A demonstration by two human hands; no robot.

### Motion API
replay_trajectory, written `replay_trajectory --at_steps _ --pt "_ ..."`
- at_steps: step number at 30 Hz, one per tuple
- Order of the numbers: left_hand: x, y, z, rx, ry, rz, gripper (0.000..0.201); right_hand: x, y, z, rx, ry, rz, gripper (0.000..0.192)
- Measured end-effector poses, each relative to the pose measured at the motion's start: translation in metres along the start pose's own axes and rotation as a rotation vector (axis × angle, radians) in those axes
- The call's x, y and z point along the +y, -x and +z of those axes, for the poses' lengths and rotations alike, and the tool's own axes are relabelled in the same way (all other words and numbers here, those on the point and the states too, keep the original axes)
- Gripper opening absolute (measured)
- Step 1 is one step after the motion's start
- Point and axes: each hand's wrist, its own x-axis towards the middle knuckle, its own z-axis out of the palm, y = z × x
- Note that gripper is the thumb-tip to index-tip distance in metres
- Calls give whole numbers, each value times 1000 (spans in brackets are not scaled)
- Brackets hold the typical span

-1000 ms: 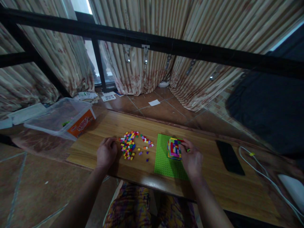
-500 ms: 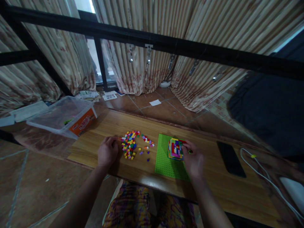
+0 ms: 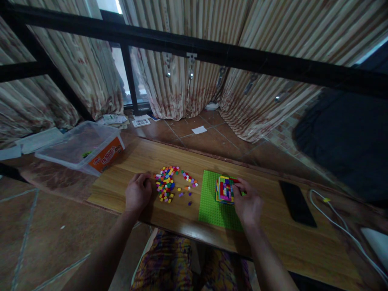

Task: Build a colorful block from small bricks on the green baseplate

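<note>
Right hand (image 3: 249, 204) at three-o'clock side of stack (image 3: 224, 192) on plate (image 3: 209, 208); grip nearly closed, cannot tell on what. Left hand (image 3: 138, 192) curled, content hidden, near bricks (image 3: 165, 185).

The right fingers (image 3: 239, 185) partly hide the brick stack (image 3: 224, 190), leaving their grip unclear.

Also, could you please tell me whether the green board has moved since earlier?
No, the green board keeps its place on the table; the whole view has shifted slightly.
</note>
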Motion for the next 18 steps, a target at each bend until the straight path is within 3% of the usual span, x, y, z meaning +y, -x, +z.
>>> replay_trajectory --at_steps 8,18 --pt "2 0 -1 -5 2 -17 28 9 -3 -2 40 -222 157 47" --pt "2 0 -2 -13 15 -22 27 2 -12 5 19 -64 147 42"
